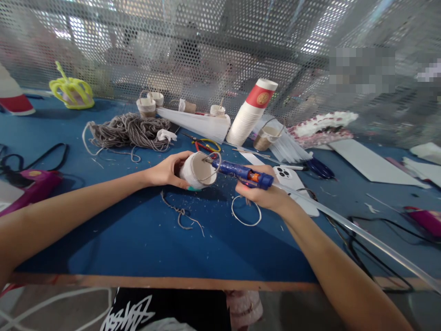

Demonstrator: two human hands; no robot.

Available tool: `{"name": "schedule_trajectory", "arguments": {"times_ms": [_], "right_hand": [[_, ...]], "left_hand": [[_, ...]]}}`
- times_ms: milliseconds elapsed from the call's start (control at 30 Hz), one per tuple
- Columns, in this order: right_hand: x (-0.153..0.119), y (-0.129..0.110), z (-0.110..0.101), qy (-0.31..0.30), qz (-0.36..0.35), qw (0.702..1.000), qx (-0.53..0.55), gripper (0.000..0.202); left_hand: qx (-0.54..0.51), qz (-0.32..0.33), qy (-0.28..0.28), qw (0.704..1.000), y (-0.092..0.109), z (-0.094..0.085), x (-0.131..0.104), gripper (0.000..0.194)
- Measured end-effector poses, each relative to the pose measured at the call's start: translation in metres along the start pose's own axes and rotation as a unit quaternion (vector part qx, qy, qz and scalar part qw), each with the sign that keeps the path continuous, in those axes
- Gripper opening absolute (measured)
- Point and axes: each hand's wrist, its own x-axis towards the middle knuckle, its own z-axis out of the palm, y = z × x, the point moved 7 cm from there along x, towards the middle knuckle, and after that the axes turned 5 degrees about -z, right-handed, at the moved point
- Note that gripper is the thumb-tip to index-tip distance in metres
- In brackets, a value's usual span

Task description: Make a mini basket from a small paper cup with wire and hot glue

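Observation:
My left hand [169, 171] holds a small white cup [191, 174] wrapped in cord, tilted with its opening toward the right; a thin loop handle stands at its rim. My right hand [263, 193] is closed round a blue glue gun [237, 169], whose nozzle reaches the cup's rim. A long clear glue stick [347, 224] runs from the back of the gun to the lower right. Below the cup, a twisted grey cord [181, 212] lies on the blue table [138, 248]. A white cord ring [246, 224] lies under my right hand.
Behind the cup are grey yarn [129, 132], pliers [206, 145], a tall stack of paper cups [246, 115] and small cord-wrapped baskets [146, 106]. A white phone [303, 193] lies by my right hand. Purple glue guns [43, 184] and black cables lie at both sides.

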Motion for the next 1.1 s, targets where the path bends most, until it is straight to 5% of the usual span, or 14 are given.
{"name": "schedule_trajectory", "arguments": {"times_ms": [800, 1100], "right_hand": [[-0.004, 0.004, -0.003, -0.008, 0.025, 0.999, 0.031, 0.015], [-0.001, -0.006, -0.005, 0.001, -0.060, 0.998, -0.034, 0.016]], "left_hand": [[-0.006, -0.010, 0.010, 1.000, -0.003, -0.002, 0.000, 0.074], [-0.003, -0.009, 0.011, 1.000, -0.002, -0.001, 0.000, 0.074]]}}
